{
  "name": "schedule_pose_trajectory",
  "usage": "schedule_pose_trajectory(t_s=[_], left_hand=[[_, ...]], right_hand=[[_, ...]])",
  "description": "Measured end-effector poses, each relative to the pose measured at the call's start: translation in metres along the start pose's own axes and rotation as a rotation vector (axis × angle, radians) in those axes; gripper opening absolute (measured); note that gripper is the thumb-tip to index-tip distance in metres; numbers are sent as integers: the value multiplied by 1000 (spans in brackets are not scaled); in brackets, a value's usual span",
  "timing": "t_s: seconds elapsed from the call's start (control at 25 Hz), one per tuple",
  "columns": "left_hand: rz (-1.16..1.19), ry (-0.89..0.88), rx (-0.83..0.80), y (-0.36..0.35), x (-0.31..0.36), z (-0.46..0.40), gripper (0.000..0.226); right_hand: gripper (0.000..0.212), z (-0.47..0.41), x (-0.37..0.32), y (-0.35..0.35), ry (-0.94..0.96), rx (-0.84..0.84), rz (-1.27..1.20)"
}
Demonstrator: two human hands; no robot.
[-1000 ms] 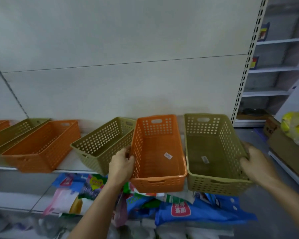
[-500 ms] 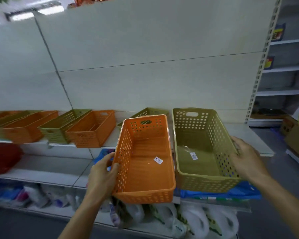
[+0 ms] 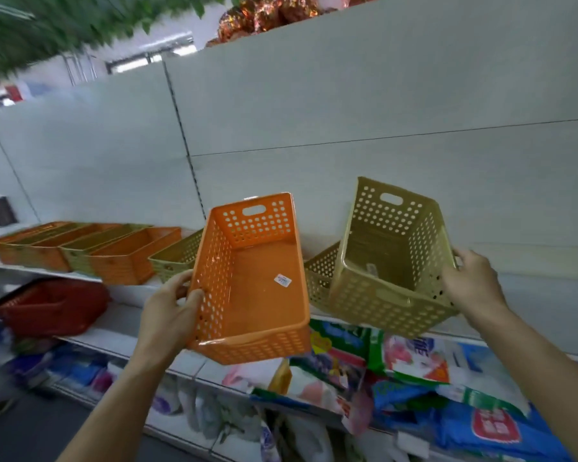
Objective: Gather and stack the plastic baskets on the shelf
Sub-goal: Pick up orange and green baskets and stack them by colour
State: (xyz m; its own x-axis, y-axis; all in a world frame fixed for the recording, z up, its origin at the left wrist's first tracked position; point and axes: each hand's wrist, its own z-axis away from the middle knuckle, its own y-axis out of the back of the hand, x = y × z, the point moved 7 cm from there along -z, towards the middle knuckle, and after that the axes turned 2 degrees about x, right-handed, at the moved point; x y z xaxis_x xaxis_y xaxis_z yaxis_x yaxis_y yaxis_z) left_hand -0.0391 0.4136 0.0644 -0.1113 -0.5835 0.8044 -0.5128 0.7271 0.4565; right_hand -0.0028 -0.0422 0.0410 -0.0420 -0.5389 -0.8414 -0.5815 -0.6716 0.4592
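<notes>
My left hand [image 3: 167,315] grips the left wall of an orange perforated basket [image 3: 257,281], held in the air in front of the shelf [image 3: 127,288], with a small price label on its floor. My right hand [image 3: 471,281] grips the right wall of an olive basket [image 3: 391,261], lifted and tilted toward me. Another olive basket [image 3: 317,271] sits on the shelf behind the two, partly hidden. A row of orange and olive baskets [image 3: 90,248] stands on the shelf to the left.
A red basket [image 3: 50,305] lies on a lower shelf at the left. Colourful packaged goods [image 3: 397,378] fill the lower shelves under my hands. The white back panel [image 3: 347,128] rises behind the baskets. Green foliage and shiny decorations sit above the panel.
Both baskets have come off the shelf and risen; the olive one has tilted toward me. My view has swung left and up, showing more of the basket row and the top of the panel.
</notes>
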Motion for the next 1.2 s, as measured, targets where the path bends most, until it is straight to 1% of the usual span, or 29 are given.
schedule_pose_trajectory(t_s=[0.08,0.2,0.32,0.44,0.48,0.56,0.68,0.72,0.76,0.8,0.84,0.88,0.92,0.96,1.0,1.04,1.08,1.12,1.2], left_hand=[[26,-12,5,1,-6,-40,35],[38,-39,16,-1,-15,-103,35],[52,-60,6,-7,-23,-157,34],[76,-66,-11,-13,-35,-197,36],[82,-60,-18,-17,-38,-207,37],[85,-58,-39,-27,-44,-226,38],[42,-68,-68,-43,-55,-250,37],[31,-72,-86,-48,-58,-257,36],[31,-81,-104,-52,-64,-264,35],[31,-90,-126,-56,-70,-273,35],[29,-106,-145,-59,-75,-280,34],[21,-122,-158,-62,-78,-285,33],[22,-139,-171,-66,-82,-290,32],[14,-145,-184,-67,-88,-297,31],[13,-145,-199,-68,-93,-302,31],[6,-139,-225,-71,-99,-307,30],[9,-131,-257,-75,-106,-311,30],[-1,-114,-297,-80,-112,-314,29],[-56,-90,-396,-93,-124,-315,32]], right_hand=[[19,-21,-15,-33,-37,24,-58],[22,-50,-27,-74,-119,113,-71],[26,-63,-27,-102,-204,178,-29],[27,-63,-26,-120,-252,204,96],[26,-60,-26,-124,-267,199,165],[23,-56,-26,-133,-302,118,319],[29,-49,-29,-144,-353,-19,496],[33,-44,-35,-148,-310,-7,561],[38,-39,-48,-155,-213,42,595],[43,-29,-70,-168,-78,99,564],[49,-14,-99,-186,79,123,473],[54,5,-133,-204,254,106,378],[58,24,-167,-228,428,68,362],[60,40,-194,-258,577,18,429],[60,51,-209,-286,687,-40,513],[58,59,-217,-312,733,-91,581],[51,61,-216,-331,727,-130,621],[41,62,-213,-344,684,-158,630],[23,62,-206,-350,550,-149,586]])
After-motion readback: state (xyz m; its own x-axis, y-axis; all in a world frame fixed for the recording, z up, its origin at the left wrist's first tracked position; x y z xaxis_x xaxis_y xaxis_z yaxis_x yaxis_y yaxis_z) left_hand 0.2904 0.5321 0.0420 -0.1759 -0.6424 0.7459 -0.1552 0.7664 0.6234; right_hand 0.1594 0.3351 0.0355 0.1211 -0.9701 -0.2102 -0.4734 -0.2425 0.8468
